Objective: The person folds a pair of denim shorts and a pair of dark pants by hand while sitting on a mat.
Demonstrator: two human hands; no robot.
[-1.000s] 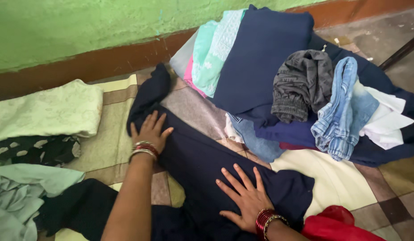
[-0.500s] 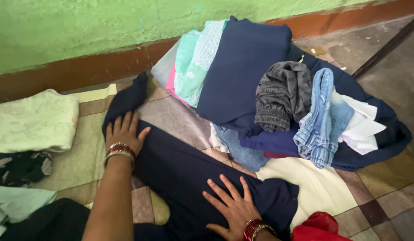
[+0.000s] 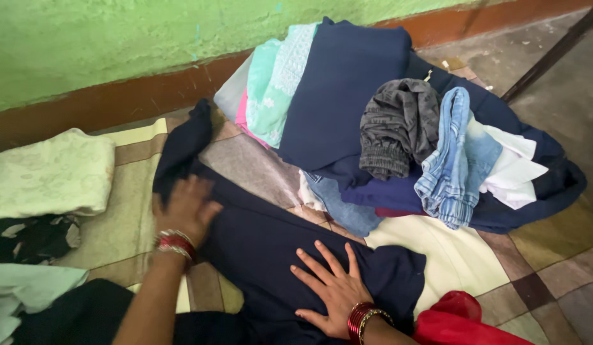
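A dark navy garment point(image 3: 277, 243) lies spread across a checked floor mat point(image 3: 130, 211). My left hand point(image 3: 184, 207) rests on the garment's left edge, blurred, fingers spread, red and silver bangles on the wrist. My right hand point(image 3: 331, 287) lies flat on the garment's lower right part, palm down, fingers apart, red bangles on its wrist. Neither hand grips the cloth. The garment's far end point(image 3: 184, 140) narrows toward the wall.
A pile of clothes point(image 3: 347, 96) sits behind: navy, mint green, pink, a grey bundle point(image 3: 399, 124), washed blue denim point(image 3: 453, 160), white cloth. At left lie a pale green folded cloth point(image 3: 47, 172) and dotted black fabric point(image 3: 31, 239). Red fabric point(image 3: 456, 319) is at bottom right. A green wall point(image 3: 117, 38) runs behind.
My left hand has slid toward me along the garment's left edge and is blurred with motion. My right hand has stayed flat in place. The view shifted slightly.
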